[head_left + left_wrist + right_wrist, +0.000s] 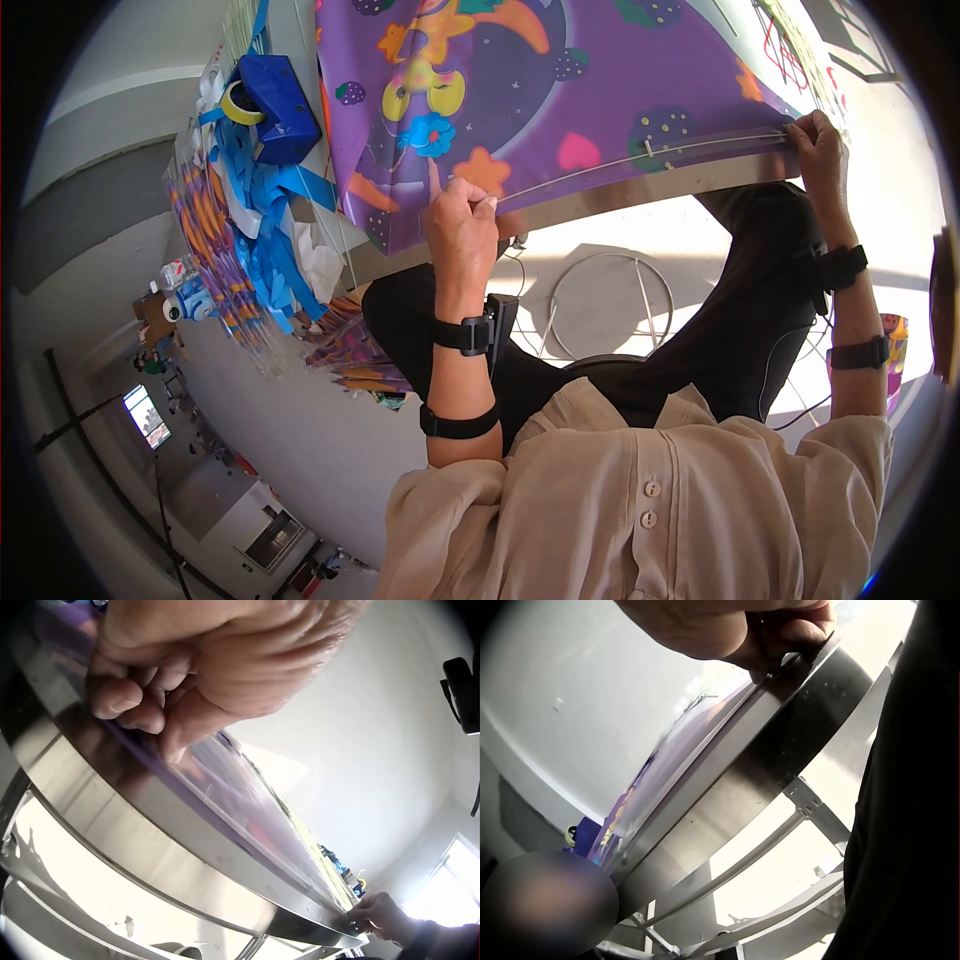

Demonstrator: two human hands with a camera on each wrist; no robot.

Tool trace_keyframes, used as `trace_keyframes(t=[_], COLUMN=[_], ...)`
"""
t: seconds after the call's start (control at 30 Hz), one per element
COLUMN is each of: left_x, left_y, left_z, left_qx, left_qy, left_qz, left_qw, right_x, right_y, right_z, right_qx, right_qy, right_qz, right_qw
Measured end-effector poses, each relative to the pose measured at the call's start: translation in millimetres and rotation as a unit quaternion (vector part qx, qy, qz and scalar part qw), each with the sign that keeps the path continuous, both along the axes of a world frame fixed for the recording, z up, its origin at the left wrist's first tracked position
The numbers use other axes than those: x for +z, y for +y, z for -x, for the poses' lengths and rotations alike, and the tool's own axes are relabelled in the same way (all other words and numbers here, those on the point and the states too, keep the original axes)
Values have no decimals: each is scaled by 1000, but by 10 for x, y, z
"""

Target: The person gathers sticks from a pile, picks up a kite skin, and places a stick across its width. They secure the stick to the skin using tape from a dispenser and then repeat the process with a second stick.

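Note:
A purple printed sheet (590,70) with cartoon figures, stars and a pink heart lies over the metal-edged table. Along its near edge runs a thin white stick (650,152). My left hand (462,228) pinches the stick's left part between thumb and curled fingers, its index finger stretched out over the sheet. At the far right corner, my right hand (824,165) pinches the stick's other end at the sheet's edge. In the left wrist view, the thumb and fingertips (174,754) press together right at the sheet's edge. The right fingertips are partly in shadow in the right wrist view.
A blue tape dispenser (275,115) stands left of the sheet, beside blue ribbons (262,240) and striped purple-and-orange bundles (205,230). Below the table's metal edge (640,192) is a round ring with legs (612,300). Pale thin sticks (795,50) lie at the far right.

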State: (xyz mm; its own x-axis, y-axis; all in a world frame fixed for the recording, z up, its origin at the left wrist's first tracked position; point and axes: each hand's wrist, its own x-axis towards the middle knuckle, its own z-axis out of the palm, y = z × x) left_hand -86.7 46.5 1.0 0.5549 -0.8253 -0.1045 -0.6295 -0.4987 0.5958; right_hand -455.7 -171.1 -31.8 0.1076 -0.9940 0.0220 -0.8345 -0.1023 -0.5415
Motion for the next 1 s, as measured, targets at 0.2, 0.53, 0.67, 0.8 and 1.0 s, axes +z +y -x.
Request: trace_keyframes(t=[0.2,0.53,0.67,0.8,1.0], left_x=[25,77,87,52,104], left_y=[12,-57,-119,-158,-271], left_z=[50,13,-85,-228,-349], left_qx=[-2,48,37,-23,14], left_qy=[-3,67,92,40,38], left_qz=[25,-32,-51,-101,-220], left_qw=[1000,996,994,994,975], right_x=[53,77,132,95,244], right_y=[12,18,17,-24,-99], right_z=[-30,-65,-83,-39,-15], right_qx=[-1,-16,-5,4,0], right_qy=[5,-19,-1,-13,47], right_qz=[-7,-34,-34,-7,-84], right_qw=[1000,999,999,1000,995])
